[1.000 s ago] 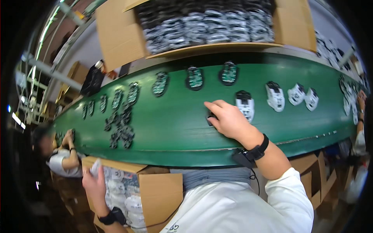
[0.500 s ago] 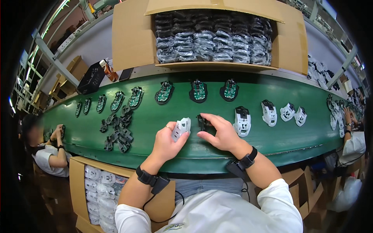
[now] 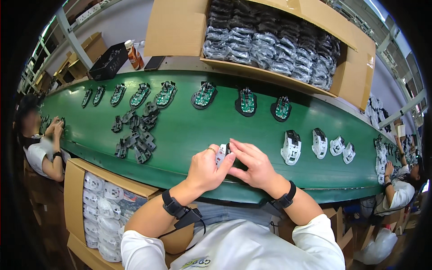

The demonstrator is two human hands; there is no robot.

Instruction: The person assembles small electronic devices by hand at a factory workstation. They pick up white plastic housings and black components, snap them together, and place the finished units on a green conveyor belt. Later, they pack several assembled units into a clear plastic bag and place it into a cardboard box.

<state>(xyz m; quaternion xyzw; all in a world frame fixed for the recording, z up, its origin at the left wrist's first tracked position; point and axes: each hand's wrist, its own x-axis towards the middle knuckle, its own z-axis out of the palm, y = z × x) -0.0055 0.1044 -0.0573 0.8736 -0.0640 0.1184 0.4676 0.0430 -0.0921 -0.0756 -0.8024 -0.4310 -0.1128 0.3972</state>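
My left hand (image 3: 204, 170) grips a white plastic mouse shell (image 3: 221, 154) above the near part of the green belt (image 3: 189, 135). Against the shell's upper end my right hand (image 3: 255, 167) presses a small black plastic part (image 3: 228, 148), mostly covered by its fingers. To the right stand several white shells with black pieces on them, the nearest being a larger shell (image 3: 292, 148). Left of my hands lies a pile of loose black plastic parts (image 3: 143, 135). Green circuit boards on black mouse bases (image 3: 205, 96) form a row along the far side.
Behind the belt sits an open carton (image 3: 270, 74) of bagged dark items. A black bin (image 3: 108, 61), a bottle (image 3: 134, 55) and a phone (image 3: 154, 63) are at back left. Bagged white shells fill another carton (image 3: 74, 202) at near left. Co-workers sit at both ends.
My hands have come together, bringing the black part from apart to against the white shell. The head view has shifted and tilted.
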